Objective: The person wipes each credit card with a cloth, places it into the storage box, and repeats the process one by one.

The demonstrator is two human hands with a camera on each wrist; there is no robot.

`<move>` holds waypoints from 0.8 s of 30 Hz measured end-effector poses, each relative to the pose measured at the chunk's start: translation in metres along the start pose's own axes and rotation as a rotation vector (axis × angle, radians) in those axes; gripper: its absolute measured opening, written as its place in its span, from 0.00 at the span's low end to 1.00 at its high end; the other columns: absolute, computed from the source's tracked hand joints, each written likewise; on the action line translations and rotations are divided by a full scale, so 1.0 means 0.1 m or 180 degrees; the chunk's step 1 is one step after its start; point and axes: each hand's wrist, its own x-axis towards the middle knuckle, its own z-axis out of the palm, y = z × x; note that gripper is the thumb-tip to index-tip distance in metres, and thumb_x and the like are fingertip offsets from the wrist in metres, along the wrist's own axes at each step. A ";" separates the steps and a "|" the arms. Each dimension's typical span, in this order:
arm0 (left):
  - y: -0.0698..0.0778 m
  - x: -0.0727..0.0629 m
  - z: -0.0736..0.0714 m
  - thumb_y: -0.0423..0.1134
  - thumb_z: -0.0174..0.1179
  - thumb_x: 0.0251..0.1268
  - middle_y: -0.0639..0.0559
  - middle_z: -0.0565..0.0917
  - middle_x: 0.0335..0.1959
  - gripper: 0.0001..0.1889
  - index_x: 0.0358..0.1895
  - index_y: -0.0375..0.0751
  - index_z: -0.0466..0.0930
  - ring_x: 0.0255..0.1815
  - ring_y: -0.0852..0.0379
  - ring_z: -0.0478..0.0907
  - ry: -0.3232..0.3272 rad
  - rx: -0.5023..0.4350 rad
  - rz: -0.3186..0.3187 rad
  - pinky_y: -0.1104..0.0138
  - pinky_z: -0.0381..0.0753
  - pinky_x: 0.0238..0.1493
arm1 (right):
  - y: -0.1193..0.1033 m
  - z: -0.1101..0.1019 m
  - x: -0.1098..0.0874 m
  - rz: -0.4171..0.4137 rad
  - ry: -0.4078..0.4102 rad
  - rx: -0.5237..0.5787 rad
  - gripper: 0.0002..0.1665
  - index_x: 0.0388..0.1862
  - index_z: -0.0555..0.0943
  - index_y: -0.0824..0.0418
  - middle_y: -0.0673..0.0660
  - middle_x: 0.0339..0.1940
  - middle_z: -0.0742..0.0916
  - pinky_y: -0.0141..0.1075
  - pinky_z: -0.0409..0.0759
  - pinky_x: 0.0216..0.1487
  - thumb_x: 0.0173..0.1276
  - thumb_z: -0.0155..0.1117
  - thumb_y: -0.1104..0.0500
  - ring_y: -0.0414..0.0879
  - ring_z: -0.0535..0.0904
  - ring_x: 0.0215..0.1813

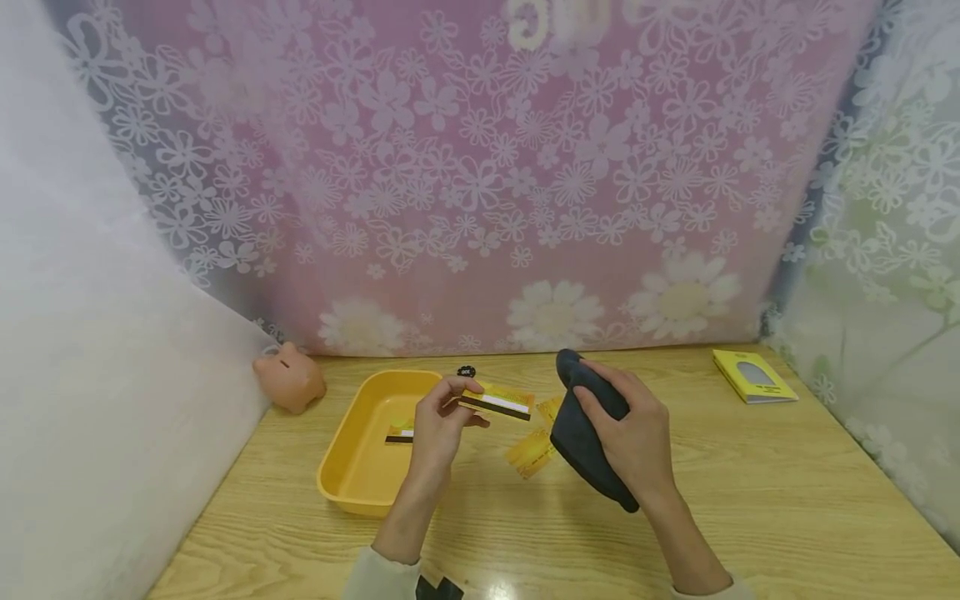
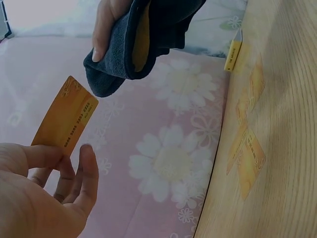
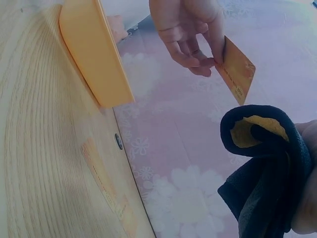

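My left hand (image 1: pixel 437 429) pinches a gold bank card (image 1: pixel 497 402) by one end, between thumb and fingers. In the head view the card's dark stripe and white strip face up; the left wrist view shows its side with printed digits. Bunched in my right hand (image 1: pixel 639 429) is a dark blue cloth (image 1: pixel 588 433) with a yellow inner side, which shows in both wrist views. The cloth is held just to the right of the card, above the table. Several more gold cards (image 1: pixel 529 456) lie on the table, partly hidden behind the cloth in the head view.
A yellow tray (image 1: pixel 327 467) stands left of centre with another card (image 1: pixel 400 435) inside, partly hidden by my left hand. A piggy bank (image 1: pixel 290 380) is at the far left, a black chip (image 1: pixel 466 372) behind the tray, and a yellow box (image 1: pixel 753 377) at the back right.
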 end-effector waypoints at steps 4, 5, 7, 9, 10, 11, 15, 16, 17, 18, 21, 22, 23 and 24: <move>0.00 0.00 0.00 0.21 0.50 0.71 0.42 0.79 0.55 0.13 0.50 0.33 0.83 0.39 0.45 0.86 -0.0119 -0.0113 0.0017 0.48 0.90 0.48 | 0.01 0.00 0.00 -0.0012 -0.0006 0.0014 0.23 0.62 0.87 0.49 0.52 0.49 0.89 0.18 0.80 0.39 0.68 0.76 0.60 0.47 0.86 0.44; -0.01 0.00 -0.01 0.21 0.49 0.72 0.41 0.78 0.57 0.14 0.52 0.32 0.83 0.41 0.42 0.87 -0.0166 -0.0155 0.0031 0.48 0.89 0.50 | 0.01 0.00 0.00 -0.0018 -0.0002 0.0014 0.23 0.62 0.87 0.49 0.52 0.49 0.89 0.18 0.80 0.39 0.68 0.76 0.60 0.47 0.86 0.44; -0.01 0.00 -0.01 0.23 0.47 0.73 0.39 0.78 0.60 0.17 0.56 0.31 0.83 0.44 0.36 0.87 -0.0257 -0.0242 0.0060 0.50 0.89 0.52 | 0.01 0.00 0.01 -0.0029 0.0005 0.0024 0.23 0.62 0.87 0.49 0.52 0.49 0.89 0.18 0.80 0.40 0.68 0.76 0.60 0.47 0.86 0.44; -0.01 0.00 -0.01 0.24 0.44 0.74 0.38 0.77 0.61 0.19 0.59 0.30 0.82 0.45 0.34 0.86 -0.0339 -0.0318 0.0089 0.51 0.89 0.53 | 0.02 0.00 0.02 -0.0030 0.0012 0.0028 0.23 0.61 0.87 0.49 0.52 0.49 0.89 0.18 0.80 0.41 0.67 0.77 0.60 0.46 0.86 0.45; -0.01 0.01 -0.01 0.25 0.43 0.74 0.38 0.76 0.61 0.20 0.61 0.29 0.81 0.46 0.32 0.85 -0.0377 -0.0363 0.0111 0.51 0.88 0.54 | 0.02 0.00 0.02 -0.0030 0.0015 0.0033 0.23 0.61 0.87 0.50 0.52 0.49 0.89 0.18 0.80 0.41 0.67 0.77 0.60 0.46 0.86 0.45; -0.01 0.01 -0.01 0.25 0.42 0.73 0.38 0.76 0.61 0.21 0.61 0.29 0.80 0.47 0.32 0.85 -0.0408 -0.0394 0.0128 0.50 0.88 0.54 | 0.01 0.00 0.02 -0.0028 0.0018 0.0036 0.23 0.61 0.87 0.50 0.52 0.49 0.89 0.18 0.80 0.40 0.67 0.77 0.60 0.46 0.85 0.45; 0.00 0.00 -0.01 0.28 0.41 0.74 0.35 0.75 0.62 0.23 0.63 0.28 0.80 0.46 0.39 0.84 -0.0457 -0.0459 0.0159 0.49 0.88 0.52 | 0.01 0.00 0.02 -0.0029 0.0017 0.0045 0.23 0.61 0.87 0.50 0.53 0.49 0.89 0.18 0.80 0.40 0.67 0.77 0.61 0.46 0.85 0.45; 0.00 0.00 -0.01 0.29 0.41 0.74 0.35 0.75 0.63 0.23 0.63 0.29 0.81 0.45 0.41 0.84 -0.0459 -0.0466 0.0152 0.49 0.88 0.52 | 0.01 0.00 0.02 -0.0032 0.0018 0.0047 0.23 0.61 0.87 0.51 0.53 0.49 0.89 0.18 0.80 0.40 0.67 0.77 0.61 0.46 0.85 0.45; 0.01 0.00 -0.01 0.29 0.43 0.74 0.35 0.75 0.64 0.23 0.64 0.30 0.81 0.43 0.44 0.84 -0.0453 -0.0457 0.0138 0.49 0.88 0.52 | 0.01 0.00 0.02 -0.0038 0.0020 0.0047 0.23 0.61 0.87 0.51 0.53 0.49 0.89 0.18 0.80 0.40 0.67 0.77 0.61 0.46 0.86 0.45; 0.00 0.00 -0.01 0.29 0.44 0.75 0.36 0.75 0.66 0.22 0.65 0.30 0.80 0.42 0.46 0.84 -0.0445 -0.0438 0.0125 0.50 0.88 0.53 | 0.01 0.00 0.02 -0.0043 0.0020 0.0050 0.23 0.61 0.87 0.51 0.53 0.49 0.89 0.18 0.80 0.40 0.67 0.77 0.61 0.46 0.86 0.45; -0.01 -0.01 -0.01 0.27 0.50 0.76 0.36 0.74 0.67 0.21 0.67 0.32 0.79 0.40 0.51 0.86 -0.0435 -0.0376 0.0089 0.53 0.87 0.56 | 0.00 0.00 0.02 -0.0054 0.0015 0.0062 0.23 0.61 0.87 0.51 0.53 0.49 0.89 0.18 0.80 0.40 0.67 0.77 0.61 0.46 0.86 0.44; -0.01 -0.01 -0.01 0.27 0.52 0.76 0.35 0.74 0.67 0.21 0.68 0.34 0.79 0.38 0.50 0.88 -0.0428 -0.0328 0.0077 0.54 0.87 0.57 | 0.00 0.00 0.02 -0.0054 0.0014 0.0061 0.23 0.61 0.87 0.51 0.53 0.49 0.89 0.18 0.80 0.40 0.67 0.77 0.61 0.46 0.86 0.44; -0.01 -0.01 -0.01 0.26 0.54 0.75 0.33 0.76 0.64 0.21 0.68 0.36 0.79 0.37 0.51 0.89 -0.0416 -0.0279 0.0064 0.55 0.87 0.58 | 0.00 0.00 0.02 -0.0056 0.0011 0.0056 0.23 0.61 0.87 0.51 0.53 0.49 0.89 0.18 0.80 0.40 0.67 0.77 0.61 0.46 0.86 0.44; -0.01 -0.01 -0.01 0.25 0.55 0.75 0.33 0.77 0.62 0.22 0.69 0.38 0.79 0.38 0.51 0.89 -0.0413 -0.0231 0.0053 0.56 0.87 0.57 | -0.01 0.00 0.02 -0.0056 0.0007 0.0054 0.23 0.61 0.87 0.50 0.53 0.49 0.89 0.18 0.80 0.40 0.67 0.77 0.61 0.46 0.86 0.44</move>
